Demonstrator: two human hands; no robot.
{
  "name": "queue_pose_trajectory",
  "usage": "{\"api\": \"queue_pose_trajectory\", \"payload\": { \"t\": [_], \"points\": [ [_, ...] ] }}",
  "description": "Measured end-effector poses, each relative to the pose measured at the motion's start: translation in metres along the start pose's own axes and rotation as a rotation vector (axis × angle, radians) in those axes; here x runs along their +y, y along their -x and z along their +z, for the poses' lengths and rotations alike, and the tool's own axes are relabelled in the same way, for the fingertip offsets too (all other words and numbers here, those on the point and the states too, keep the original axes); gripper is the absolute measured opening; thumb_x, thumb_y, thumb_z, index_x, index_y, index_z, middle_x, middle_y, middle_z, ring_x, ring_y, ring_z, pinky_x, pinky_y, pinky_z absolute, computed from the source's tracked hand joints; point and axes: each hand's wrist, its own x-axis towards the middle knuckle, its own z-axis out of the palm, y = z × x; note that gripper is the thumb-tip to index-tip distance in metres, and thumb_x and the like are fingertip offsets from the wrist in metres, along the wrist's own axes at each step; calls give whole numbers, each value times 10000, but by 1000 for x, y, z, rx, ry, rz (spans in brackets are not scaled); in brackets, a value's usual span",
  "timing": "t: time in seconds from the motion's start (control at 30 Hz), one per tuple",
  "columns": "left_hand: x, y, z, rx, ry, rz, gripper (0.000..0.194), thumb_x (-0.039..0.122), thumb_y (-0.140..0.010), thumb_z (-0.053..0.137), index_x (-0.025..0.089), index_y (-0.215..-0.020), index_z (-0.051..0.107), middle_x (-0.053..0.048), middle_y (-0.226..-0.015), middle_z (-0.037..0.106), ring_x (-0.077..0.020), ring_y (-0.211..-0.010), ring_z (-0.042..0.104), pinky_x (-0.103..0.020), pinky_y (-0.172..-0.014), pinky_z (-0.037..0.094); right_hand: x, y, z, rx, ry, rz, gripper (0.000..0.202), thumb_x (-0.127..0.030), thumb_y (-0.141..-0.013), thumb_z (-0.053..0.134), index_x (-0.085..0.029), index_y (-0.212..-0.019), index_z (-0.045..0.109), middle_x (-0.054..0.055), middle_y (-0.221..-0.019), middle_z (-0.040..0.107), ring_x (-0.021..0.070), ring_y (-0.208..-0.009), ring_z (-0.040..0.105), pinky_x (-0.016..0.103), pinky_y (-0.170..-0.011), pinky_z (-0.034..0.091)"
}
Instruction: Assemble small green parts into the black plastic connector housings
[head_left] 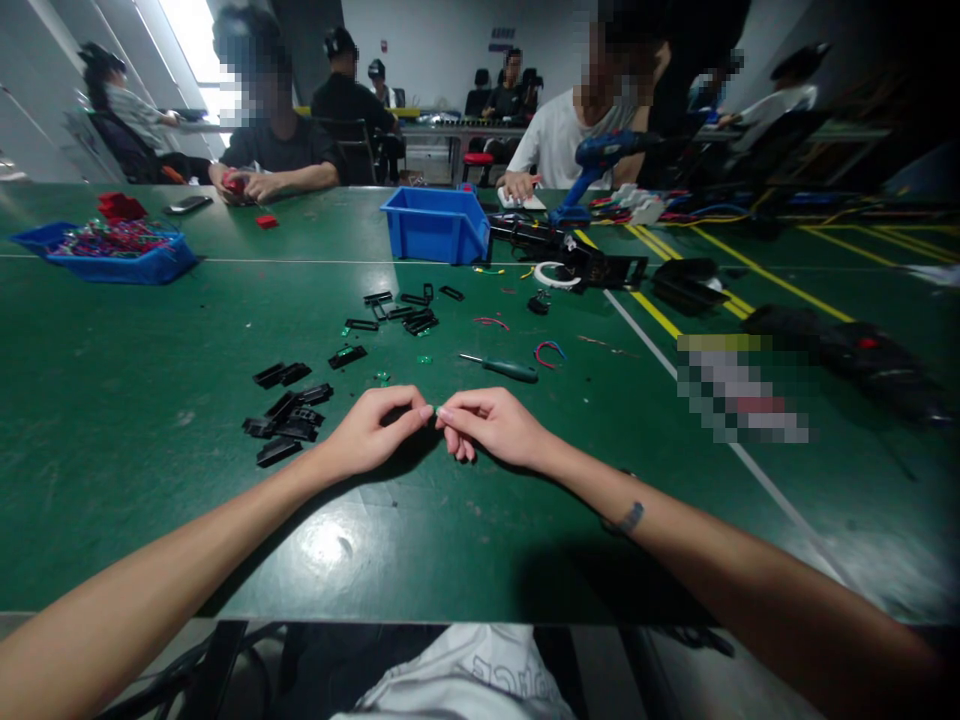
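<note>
1. The left hand (390, 425) is over the table (442, 560), closer to the near edge than to the far one, thumb and forefinger pinched on a tiny piece (437, 411)
2. The right hand (491, 425) meets it from the other side, thumb and forefinger closed on the same piece, other fingers curled below
3. The piece sits between the two hands' fingertips, mostly covered; it looks green, though it is too small to be sure
4. Green chips (424, 359) lie loose toward the far edge, one just beyond the left hand
5. A screwdriver (510, 370) lies just beyond the right hand, tip toward the table's left side, a wire loop (550, 345) near its handle
6. Black clips (289, 425) lie heaped left of the left hand; black frames (405, 315) are scattered nearer the far edge
7. A blue bin (435, 225) stands near the far edge, a white ring (545, 279) to its right
8. A blue tray (124, 266) of wires (112, 238) lies toward the far left corner
9. At the far edge, one co-worker's hands (259, 187) hold a red thing (235, 183), and a blue drill (592, 160) stands farther right
</note>
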Motion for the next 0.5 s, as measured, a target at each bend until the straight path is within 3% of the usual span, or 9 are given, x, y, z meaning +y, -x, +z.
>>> {"api": "queue_pose_trajectory", "payload": {
  "t": [0.5],
  "points": [
    [2, -2, 0, 1, -15, 12, 319, 362, -1009, 521, 134, -819, 638, 18, -684, 572, -96, -644, 499, -228, -661, 381, -1, 0, 0, -28, -64, -21, 337, -447, -967, 608, -121, -906, 666, 33, -671, 697, 113, -517, 630, 208, -481, 498]
  ]
}}
